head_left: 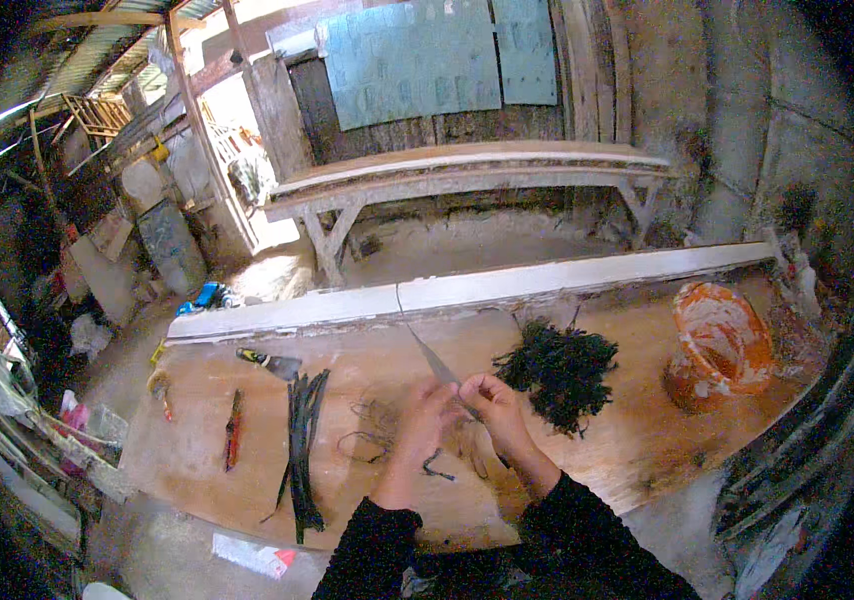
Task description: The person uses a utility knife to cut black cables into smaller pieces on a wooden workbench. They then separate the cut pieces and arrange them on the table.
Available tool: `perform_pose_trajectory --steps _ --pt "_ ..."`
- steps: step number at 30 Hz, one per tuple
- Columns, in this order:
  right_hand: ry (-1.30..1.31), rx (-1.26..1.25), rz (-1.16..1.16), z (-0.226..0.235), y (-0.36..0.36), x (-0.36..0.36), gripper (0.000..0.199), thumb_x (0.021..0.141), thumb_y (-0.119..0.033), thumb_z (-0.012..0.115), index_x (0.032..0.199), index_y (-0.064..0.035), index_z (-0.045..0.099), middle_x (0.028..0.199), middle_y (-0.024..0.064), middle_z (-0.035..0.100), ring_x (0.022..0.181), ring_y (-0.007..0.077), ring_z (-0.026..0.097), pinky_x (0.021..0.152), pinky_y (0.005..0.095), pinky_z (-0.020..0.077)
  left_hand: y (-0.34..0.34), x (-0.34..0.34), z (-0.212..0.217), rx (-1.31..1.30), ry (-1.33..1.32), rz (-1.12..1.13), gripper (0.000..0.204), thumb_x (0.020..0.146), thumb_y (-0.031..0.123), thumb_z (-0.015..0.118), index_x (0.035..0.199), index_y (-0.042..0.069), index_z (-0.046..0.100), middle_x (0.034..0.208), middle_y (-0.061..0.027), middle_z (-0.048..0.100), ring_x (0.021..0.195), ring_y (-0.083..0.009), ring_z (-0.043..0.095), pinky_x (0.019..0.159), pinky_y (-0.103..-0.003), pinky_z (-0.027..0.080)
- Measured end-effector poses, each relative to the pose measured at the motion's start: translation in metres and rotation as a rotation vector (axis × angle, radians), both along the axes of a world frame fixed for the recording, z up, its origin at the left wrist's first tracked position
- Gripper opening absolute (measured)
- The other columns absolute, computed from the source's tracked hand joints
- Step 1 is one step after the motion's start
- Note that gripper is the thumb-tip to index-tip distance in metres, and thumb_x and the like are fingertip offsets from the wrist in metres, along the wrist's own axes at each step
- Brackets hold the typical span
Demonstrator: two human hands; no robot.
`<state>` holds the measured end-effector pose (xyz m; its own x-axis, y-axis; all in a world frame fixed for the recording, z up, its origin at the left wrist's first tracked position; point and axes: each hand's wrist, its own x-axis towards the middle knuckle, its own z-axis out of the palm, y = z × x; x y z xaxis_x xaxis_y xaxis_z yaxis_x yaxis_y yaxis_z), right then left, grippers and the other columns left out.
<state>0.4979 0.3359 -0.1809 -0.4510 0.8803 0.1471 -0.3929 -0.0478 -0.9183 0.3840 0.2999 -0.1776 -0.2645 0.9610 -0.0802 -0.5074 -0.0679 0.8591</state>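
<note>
Your right hand [492,410] is closed on the knife [437,365], blade pointing up and away. Your left hand [425,425] pinches a thin dark strip [439,466] just beside it, above the workbench [247,470]. Keep strokes outward, fingertips behind the edge.

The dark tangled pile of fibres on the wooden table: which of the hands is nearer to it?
Right. The right hand is just beside the dark tangled pile of fibres, on its left edge; the left hand is farther left, beyond the right one.
</note>
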Motion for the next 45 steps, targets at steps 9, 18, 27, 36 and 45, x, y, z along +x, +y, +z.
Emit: perform_pose_trajectory --steps 9,18,27,36,45 --pt "-0.118 0.07 0.049 -0.031 0.012 0.025 0.01 0.076 -0.014 0.057 0.079 -0.0053 0.053 0.073 -0.0008 0.053 0.067 0.0076 0.049 0.064 0.0228 0.0407 0.0 0.002 -0.023 -0.126 0.349 -0.112 0.02 0.075 0.024 0.057 0.083 0.006 0.052 0.072 -0.001 0.053 0.063 -0.0107 0.051 0.052 -0.023 0.041" --pt "-0.1 0.062 0.082 -0.031 0.015 0.027 0.014 0.073 -0.019 0.06 0.072 -0.006 0.055 0.067 -0.0011 0.053 0.061 0.0077 0.047 0.056 0.0207 0.0362 -0.004 -0.004 -0.033 -0.112 0.561 -0.17 0.014 0.075 0.02 0.057 0.076 0.008 0.051 0.066 0.0019 0.051 0.053 -0.0066 0.047 0.043 -0.019 0.038" --pt "-0.058 0.099 0.056 -0.045 0.014 0.015 0.01 0.078 -0.019 0.055 0.075 -0.0095 0.051 0.068 -0.0046 0.049 0.061 0.0041 0.044 0.052 0.0182 0.0345 0.004 -0.008 -0.036 0.031 0.49 -0.126 0.013 0.075 0.015 0.058 0.07 0.009 0.047 0.062 0.0026 0.05 0.052 -0.0045 0.045 0.044 -0.019 0.037" --pt "-0.058 0.168 -0.038 -0.051 0.016 0.013 0.011 0.075 -0.016 0.058 0.07 -0.0074 0.054 0.063 -0.0037 0.051 0.057 0.005 0.044 0.051 0.0199 0.0356 0.002 -0.003 -0.028 0.099 0.489 -0.059 0.01 0.073 0.011 0.06 0.072 0.006 0.052 0.063 0.002 0.052 0.054 -0.0049 0.047 0.043 -0.018 0.037" --pt "-0.041 0.265 -0.173 -0.036 -0.001 0.012 0.009 0.074 -0.011 0.059 0.069 -0.0059 0.053 0.064 -0.0017 0.052 0.058 0.0069 0.046 0.051 0.0205 0.0375 -0.003 -0.007 -0.028 0.111 0.597 -0.029 0.011 0.074 0.016 0.059 0.071 0.006 0.053 0.061 0.001 0.052 0.049 -0.0056 0.047 0.04 -0.018 0.039"
